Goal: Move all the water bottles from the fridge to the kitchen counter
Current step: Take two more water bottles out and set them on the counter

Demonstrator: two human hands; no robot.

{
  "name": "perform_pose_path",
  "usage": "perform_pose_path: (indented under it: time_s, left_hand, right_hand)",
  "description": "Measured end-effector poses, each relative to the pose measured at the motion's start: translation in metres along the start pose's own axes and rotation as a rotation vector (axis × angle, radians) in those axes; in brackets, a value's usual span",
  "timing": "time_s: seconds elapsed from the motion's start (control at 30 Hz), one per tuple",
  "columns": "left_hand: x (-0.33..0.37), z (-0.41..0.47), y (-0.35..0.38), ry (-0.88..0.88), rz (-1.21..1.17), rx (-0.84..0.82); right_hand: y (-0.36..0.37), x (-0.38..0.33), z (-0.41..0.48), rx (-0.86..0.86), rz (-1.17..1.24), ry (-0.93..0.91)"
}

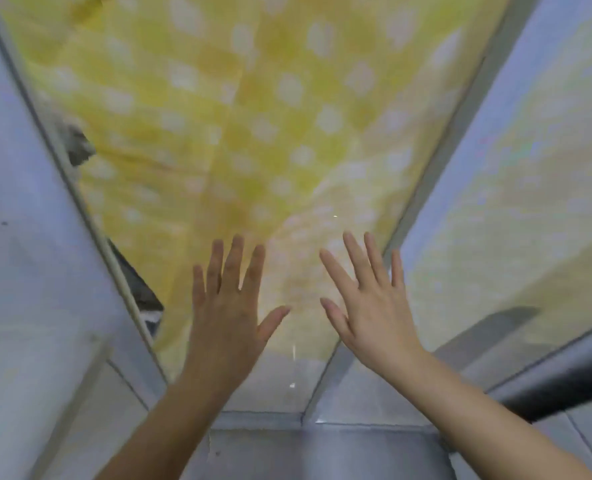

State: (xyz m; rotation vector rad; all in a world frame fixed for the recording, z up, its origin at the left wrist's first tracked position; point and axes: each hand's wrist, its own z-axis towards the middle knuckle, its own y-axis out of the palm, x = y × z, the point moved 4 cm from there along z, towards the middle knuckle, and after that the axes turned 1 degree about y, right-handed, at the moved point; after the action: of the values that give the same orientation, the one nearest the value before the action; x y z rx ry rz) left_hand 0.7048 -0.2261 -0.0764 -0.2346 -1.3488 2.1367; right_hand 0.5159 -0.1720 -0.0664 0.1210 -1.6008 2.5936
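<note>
Both of my hands are raised in front of me with fingers spread and straight, holding nothing. My left hand (228, 303) is at centre left and my right hand (367, 296) at centre right, a small gap between the thumbs. Behind them hangs a yellow cloth with white dots (246, 133), filling a doorway. No water bottle, fridge or kitchen counter is in view.
Pale wall (28, 237) stands on the left and another pale wall (530, 150) on the right, framing the curtain. Grey tiled floor (322, 452) lies below my forearms. A dark bar (564, 379) crosses at the lower right. The picture is blurred.
</note>
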Motion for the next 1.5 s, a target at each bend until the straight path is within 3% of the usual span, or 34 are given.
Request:
perform_pose_path:
  time_s: [0.47, 0.93, 1.17, 1.5]
  left_hand:
    - [0.337, 0.074, 0.06, 0.615, -0.431, -0.023]
    - [0.611, 0.132, 0.104, 1.167, -0.774, -0.038]
    - [0.736, 0.118, 0.094, 1.302, -0.865, -0.044]
    - [0.899, 0.107, 0.076, 1.263, -0.896, -0.111]
  right_hand:
    - [-0.101, 0.26, -0.176, 0.07, -0.351, 0.711]
    - [-0.162, 0.43, -0.304, 0.075, -0.736, 1.295]
    - [-0.203, 0.488, -0.361, 0.145, -0.81, 1.438]
    - [-0.263, 0.61, -0.441, 0.331, -0.755, 1.662]
